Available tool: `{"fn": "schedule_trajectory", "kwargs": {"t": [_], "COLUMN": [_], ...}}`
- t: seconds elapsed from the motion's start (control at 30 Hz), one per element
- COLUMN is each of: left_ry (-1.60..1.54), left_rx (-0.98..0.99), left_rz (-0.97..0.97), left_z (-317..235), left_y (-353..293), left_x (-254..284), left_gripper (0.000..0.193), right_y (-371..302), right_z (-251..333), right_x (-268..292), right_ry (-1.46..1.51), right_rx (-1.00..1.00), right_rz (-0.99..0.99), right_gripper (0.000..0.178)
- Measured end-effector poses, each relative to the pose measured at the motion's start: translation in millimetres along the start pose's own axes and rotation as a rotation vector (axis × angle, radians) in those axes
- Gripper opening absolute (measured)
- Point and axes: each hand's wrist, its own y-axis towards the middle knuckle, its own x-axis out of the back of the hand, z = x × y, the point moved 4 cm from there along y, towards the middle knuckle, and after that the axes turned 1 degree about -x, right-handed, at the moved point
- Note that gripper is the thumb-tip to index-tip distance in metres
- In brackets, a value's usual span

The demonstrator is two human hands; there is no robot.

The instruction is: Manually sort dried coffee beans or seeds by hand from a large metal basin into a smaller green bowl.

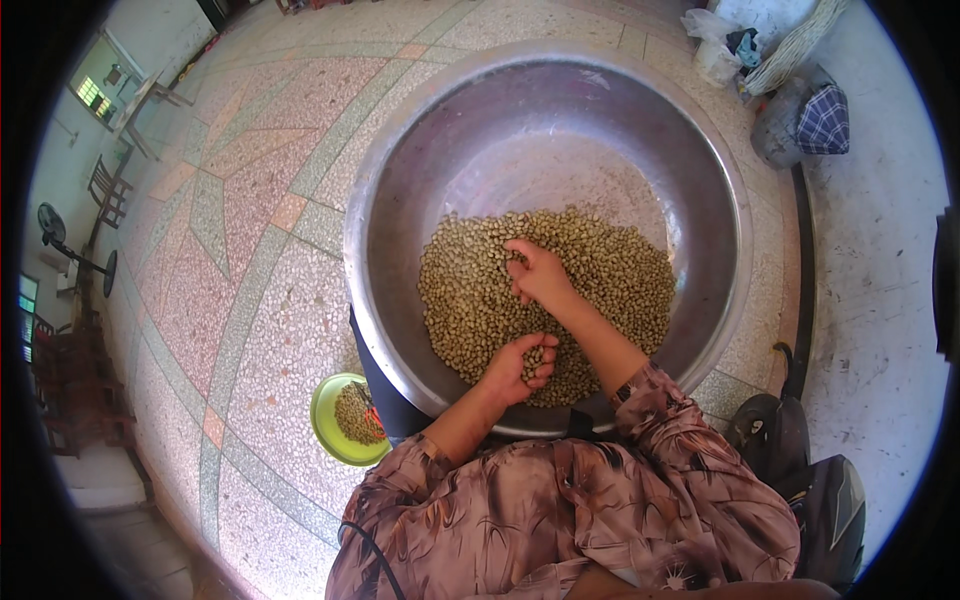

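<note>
A wide metal basin (590, 110) stands in front of me. Small, round, greenish-tan beans (625, 290) lie heaped across the near part of its bottom. Low over the near side of the heap, my left hand (518, 370) is cupped, its fingers curled round some beans. Farther in, my right hand (542, 276) is over the middle of the pile, fingers bent and thumb drawn toward them. Whatever is between those fingertips is too small to make out. The two hands are apart from each other.
On the floor left of the basin sits a green bowl (325, 425) with more beans and something red inside. Dark bags (770, 440) stand at my right by the white wall (880, 270). A container with a checked cloth (823, 120) stands at the far right; a fan (52, 222) is far left.
</note>
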Motion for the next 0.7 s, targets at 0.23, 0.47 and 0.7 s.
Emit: {"fn": "schedule_trajectory", "kwargs": {"t": [0.23, 0.47, 0.7], "left_ry": [0.004, -0.013, -0.001], "left_rx": [-0.005, -0.005, -0.013], "left_rz": [-0.004, 0.023, -0.008], "left_z": [0, 0, 0], "left_y": [1, 2, 1], "left_x": [-1, 2, 1], "left_gripper": [0.021, 0.02, 0.021], "right_y": [3, 3, 5], "right_z": [-2, -2, -12], "right_x": [-2, -3, -4], "right_ry": [-0.287, -0.344, -0.443], "right_rx": [0.05, 0.065, 0.233], "right_rz": [-0.099, -0.128, -0.212], "right_gripper": [0.032, 0.024, 0.021]}}
